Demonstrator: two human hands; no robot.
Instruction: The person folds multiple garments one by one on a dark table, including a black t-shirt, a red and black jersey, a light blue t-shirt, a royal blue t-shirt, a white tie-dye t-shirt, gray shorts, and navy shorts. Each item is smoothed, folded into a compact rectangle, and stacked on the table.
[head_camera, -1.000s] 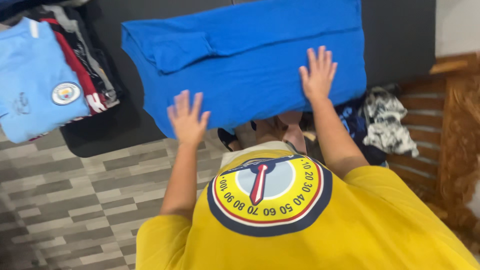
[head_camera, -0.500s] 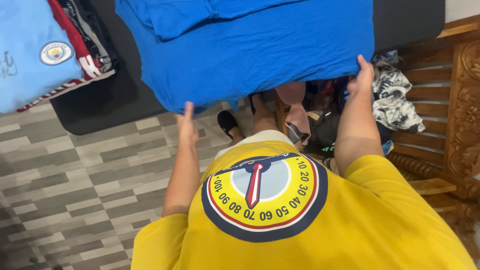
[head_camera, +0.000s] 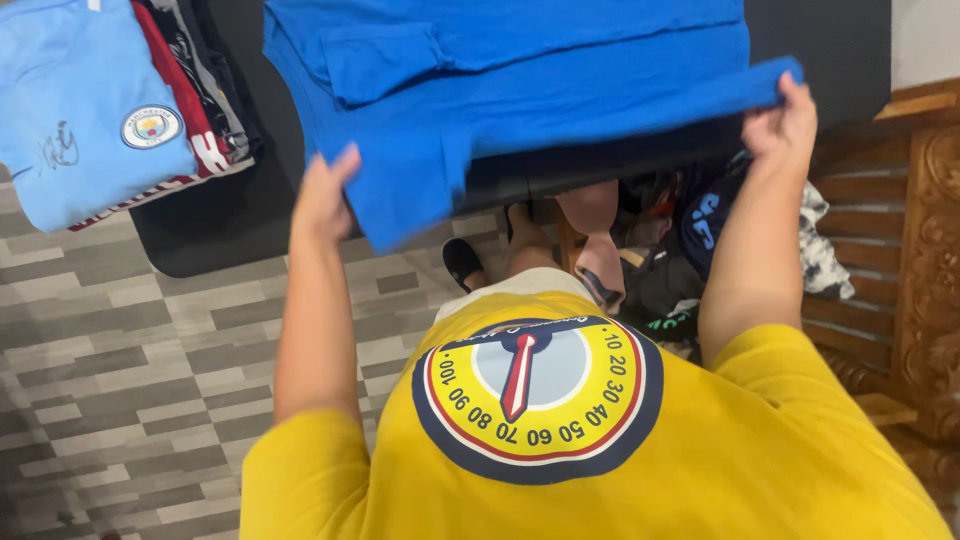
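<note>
Head view: left hand (head_camera: 325, 195) and right hand (head_camera: 782, 122) are each pinching the near hem of the blue shirt (head_camera: 520, 90), which is lying on the dark counter (head_camera: 830, 40). Soft, light, floppy fabric; probably best gripped at the corners. Folded light-blue jersey (head_camera: 80, 110) is sitting left.

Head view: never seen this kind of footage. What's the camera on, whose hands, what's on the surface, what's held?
There is no machine here. The single camera sits on a person's head and looks down, so you see their own yellow shirt and both bare arms reaching forward. The left hand and the right hand each grip the near edge of a blue garment, lifted off a dark surface it lies spread on. To the left sits a stack of folded clothes, a light blue shirt on top. More loose clothes lie on the floor beside carved wooden furniture.
</note>
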